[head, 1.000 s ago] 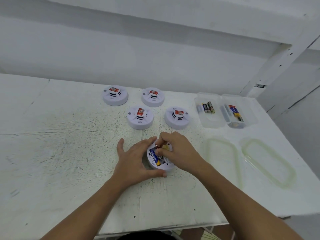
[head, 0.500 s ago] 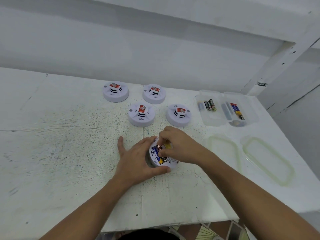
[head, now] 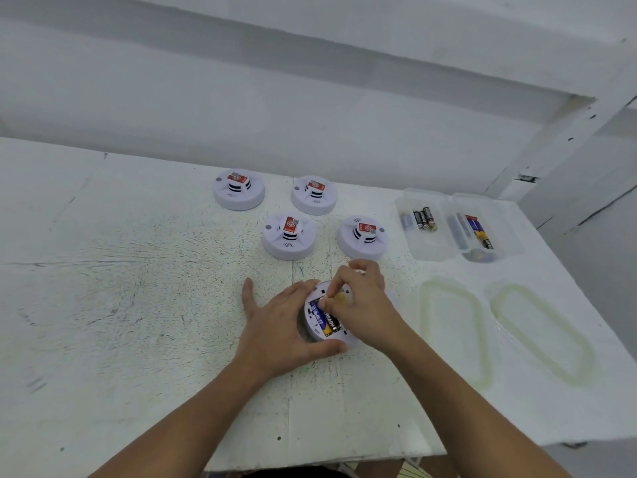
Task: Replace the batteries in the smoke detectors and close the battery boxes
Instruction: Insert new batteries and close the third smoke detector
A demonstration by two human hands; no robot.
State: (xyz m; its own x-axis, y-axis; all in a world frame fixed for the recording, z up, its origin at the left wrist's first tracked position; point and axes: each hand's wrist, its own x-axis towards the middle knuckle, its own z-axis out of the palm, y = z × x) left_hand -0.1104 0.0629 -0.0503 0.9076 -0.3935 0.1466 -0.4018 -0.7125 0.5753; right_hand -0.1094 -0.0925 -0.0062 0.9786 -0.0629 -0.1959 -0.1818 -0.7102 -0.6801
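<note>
Detector (head: pixel 313 327) gripped in my left hand (head: pixel 275 326); right hand (head: pixel 368 301) fingers (head: pixel 339 281) pinch battery (head: pixel 329 322). Best, I judge: press it flat, polarity matched.

Bare workshop-like space: scuffed white-painted worktable (head: pixel 138 305), plain white wall (head: pixel 241 115) at 12 o'clock, painted post (head: pixel 551 143) at 2 o'clock.

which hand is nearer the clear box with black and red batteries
Right. The right hand pinches a battery in the open detector, left of the box; the left hand holds that detector, further left.
</note>
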